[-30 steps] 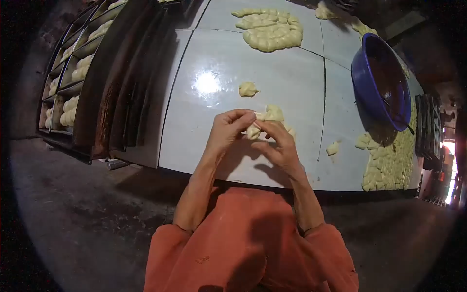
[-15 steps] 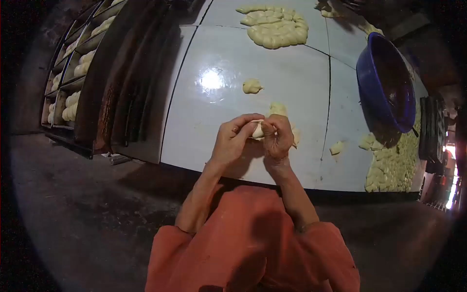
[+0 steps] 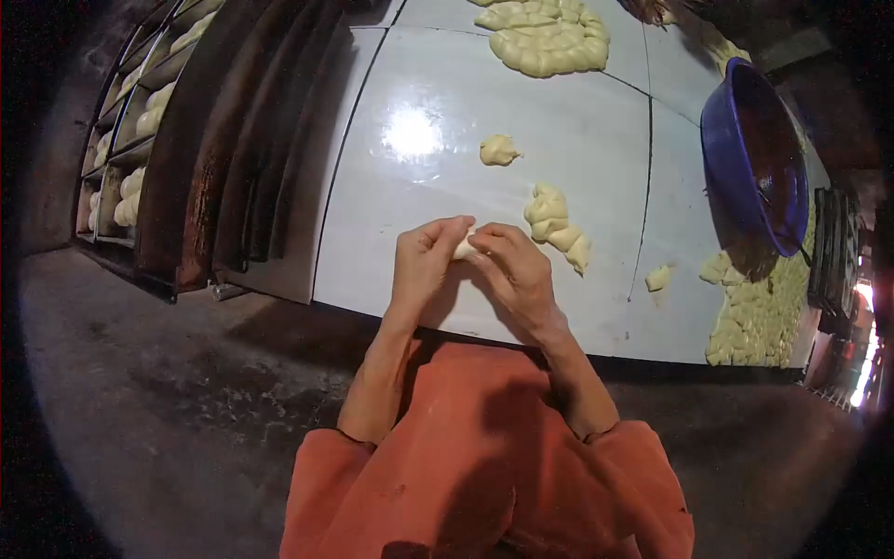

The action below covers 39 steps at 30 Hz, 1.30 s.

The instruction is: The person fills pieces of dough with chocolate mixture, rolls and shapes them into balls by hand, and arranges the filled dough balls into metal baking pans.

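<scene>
Between my two hands is a small pale piece of dough (image 3: pixel 464 248), partly covered by my fingers. My left hand (image 3: pixel 430 261) pinches its left side, and my right hand (image 3: pixel 515 271) grips it from the right. Both hands are above the near part of the white tabletop (image 3: pixel 391 200). A short string of dough lumps (image 3: pixel 556 226) lies just beyond my right hand. Farther up lies a single dough lump (image 3: pixel 499 150), and a smaller scrap (image 3: pixel 658 278) is off to the right.
A purple basin (image 3: pixel 722 140) stands at the right beside a spread of flattened dough pieces (image 3: pixel 759 321). Joined dough lumps (image 3: pixel 549 47) lie at the far side. Dark trays (image 3: pixel 832 247) stand at the right edge. A rack (image 3: pixel 140 149) with dough rolls is at the left.
My hands have shifted slightly left of the dough string, which is now uncovered. The right hand's fingers have changed their hold on the piece. The whole view has shifted a little.
</scene>
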{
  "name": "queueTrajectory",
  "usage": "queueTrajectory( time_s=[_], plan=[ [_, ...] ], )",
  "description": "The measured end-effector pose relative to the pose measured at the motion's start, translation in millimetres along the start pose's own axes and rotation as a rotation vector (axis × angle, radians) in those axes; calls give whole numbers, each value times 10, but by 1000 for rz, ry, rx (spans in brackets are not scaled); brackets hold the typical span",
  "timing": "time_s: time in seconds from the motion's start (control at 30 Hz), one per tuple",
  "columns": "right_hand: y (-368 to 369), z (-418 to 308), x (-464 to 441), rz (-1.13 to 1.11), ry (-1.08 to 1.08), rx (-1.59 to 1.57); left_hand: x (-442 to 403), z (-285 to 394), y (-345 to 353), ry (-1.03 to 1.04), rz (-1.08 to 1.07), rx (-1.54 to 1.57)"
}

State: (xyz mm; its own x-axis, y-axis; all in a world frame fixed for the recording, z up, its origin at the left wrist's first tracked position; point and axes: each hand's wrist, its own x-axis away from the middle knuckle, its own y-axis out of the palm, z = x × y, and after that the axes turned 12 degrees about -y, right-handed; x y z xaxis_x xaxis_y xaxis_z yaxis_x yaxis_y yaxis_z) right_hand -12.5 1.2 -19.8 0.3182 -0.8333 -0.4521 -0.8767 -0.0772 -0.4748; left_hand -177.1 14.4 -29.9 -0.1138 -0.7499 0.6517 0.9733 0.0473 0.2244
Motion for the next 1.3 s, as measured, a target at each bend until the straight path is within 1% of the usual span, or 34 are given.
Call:
queueTrajectory(
  time_s=[0.03, 0.07, 0.1, 0.13, 0.17, 0.2, 0.23, 0.27, 0.3, 0.33, 0.4, 0.43, 0.47, 0.5, 0.53, 0.6, 0.63, 0.67, 0.73, 0.77, 0.8, 0.87, 0.93, 1.0, 1.03, 1.07, 1.13, 1.17, 1.2, 1.27, 1.3],
  plan=[
    [38, 32, -19, 39, 31, -26, -5, -32, -10, -7, -7, -3],
    [68, 71, -44, 44, 40, -19, 33, -17, 8, 181, 184, -198],
    [94, 120, -60, -46, 91, 32, 76, 14, 30, 373, 372, -392],
    [113, 156, -85, -135, 143, 87, 127, 98, -9, 504, 430, -660],
    [129, 170, -105, -135, -27, 174, 127, 133, -73, 544, 390, -845],
    [147, 157, -103, -129, -9, 194, 108, 146, -120, 586, 341, -1026],
    [154, 138, -94, -77, 49, 161, 64, 117, -137, 591, 307, -1020],
    [116, 129, -70, -23, 105, 132, -4, 60, -141, 634, 279, -1148],
    [-8, 63, -77, -26, 115, 204, -74, 3, -129, 682, 253, -1274],
    [-121, 45, -8, -21, 130, 229, -125, -57, -106, 691, 299, -1346],
    [-393, 18, 163, 202, 421, 265, -205, -90, -95, 713, 321, -1365],
    [-529, 59, 263, 218, 396, 421, -220, -96, -64, 715, 307, -1357],
    [-658, 109, 358, 229, 364, 571, -225, -78, -32, 697, 343, -1353],
    [-752, 97, 433, 142, 428, 655, -219, -50, -8, 680, 383, -1352],
    [-772, 127, 491, 146, 429, 658, -204, -24, 26, 684, 380, -1352],
    [-774, 281, 648, 18, 304, 813, -163, 26, 139, 777, 371, -1248],
    [-775, 398, 698, 45, 246, 765, -143, 63, 202, 870, 360, -1271],
    [-775, 449, 718, 42, 240, 759, -126, 69, 280, 866, 369, -1272],
    [-774, 512, 729, 205, 373, 269, -66, 73, 487, 908, 186, -1177],
    [-808, 509, 745, 236, 525, 89, -15, 89, 637, 940, 164, -1152],
    [-881, 492, 760, 242, 520, 79, -4, 34, 758, 954, 135, -1153],
    [-1108, 443, 834, 533, 762, -675, -11, -63, 1008, 960, 83, -1139],
    [-1319, 397, 900, 534, 757, -714, -82, -154, 1176, 941, 79, -1172],
    [-1523, 286, 901, 660, 642, -912, -163, -243, 1285, 927, 71, -1209],
    [-1603, 292, 969, 699, 560, -1011, -208, -287, 1319, 918, 122, -1265],
    [-1689, 318, 1015, 707, 556, -1010, -263, -338, 1354, 912, 169, -1319],
    [-1850, 352, 1121, 819, 454, -1025, -305, -425, 1400, 934, 191, -1345],
    [-1923, 374, 1117, 771, 386, -1011, -251, -395, 1441, 918, 225, -1336],
    [-1958, 386, 1102, 781, 379, -1011, -199, -370, 1490, 905, 259, -1326],
    [-2003, 386, 1052, 825, 329, -1125, -81, -320, 1632, 884, 235, -1282],
    [-2017, 430, 1074, 793, 406, -1053, -2, -253, 1739, 866, 176, -1225]
  ],
)
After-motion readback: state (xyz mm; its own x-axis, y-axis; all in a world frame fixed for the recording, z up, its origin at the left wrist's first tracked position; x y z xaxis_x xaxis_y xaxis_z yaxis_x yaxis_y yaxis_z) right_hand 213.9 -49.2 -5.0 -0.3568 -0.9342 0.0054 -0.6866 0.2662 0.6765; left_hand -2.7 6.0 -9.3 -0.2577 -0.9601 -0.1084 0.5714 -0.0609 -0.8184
